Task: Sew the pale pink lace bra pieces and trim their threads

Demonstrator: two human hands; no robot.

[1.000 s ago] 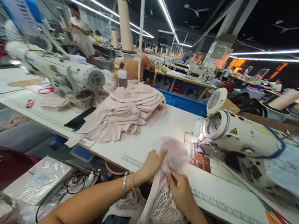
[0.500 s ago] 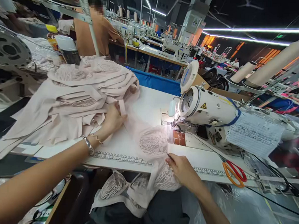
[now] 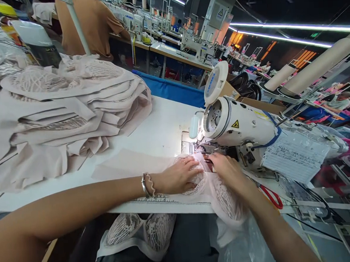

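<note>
A pale pink lace bra (image 3: 225, 200) lies on the white sewing table, one cup close to the needle area of the sewing machine (image 3: 233, 122) and the other hanging over the front edge. My left hand (image 3: 181, 175) rests on the cup with fingers stretched out and slightly apart, pressing the lace down. Close to the presser foot, my right hand (image 3: 226, 167) has its fingers curled at the bra's edge; its fingertips are partly hidden. From the cup, a sheer strip of fabric (image 3: 129, 162) trails left across the table. Another lace bra (image 3: 136, 236) lies on my lap.
A tall pile of pink bra pieces (image 3: 73, 101) covers the table's left side. Red-handled scissors (image 3: 270, 196) lie right of my right arm. A ruler strip (image 3: 167, 201) runs along the front edge. Thread cones (image 3: 280, 76) stand at right; a person (image 3: 84, 26) sits beyond.
My left hand has left the pile and come right onto the cup. My right hand has moved up beside the needle, bringing the bra with it. The view has shifted.
</note>
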